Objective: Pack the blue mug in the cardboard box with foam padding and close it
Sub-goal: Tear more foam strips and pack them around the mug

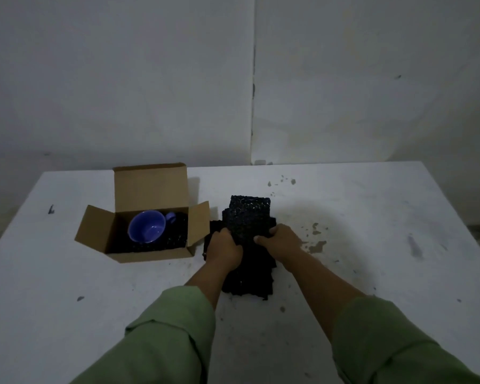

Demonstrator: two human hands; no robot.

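Note:
The blue mug (147, 226) lies on its side inside the open cardboard box (139, 256), on black foam padding (172, 239) that lines the box floor. The box flaps stand open at the back and both sides. Right of the box, a pile of black foam pieces (248, 217) rests on the white table. My left hand (224, 246) grips the left edge of a raised foam piece, and my right hand (279, 241) grips its right edge. The foam's far end tilts up off the pile.
The white table (372, 217) has chipped paint spots and scuffs to the right of the foam. A grey wall rises just behind the table's far edge. Green sleeves cover both forearms near the bottom of the view.

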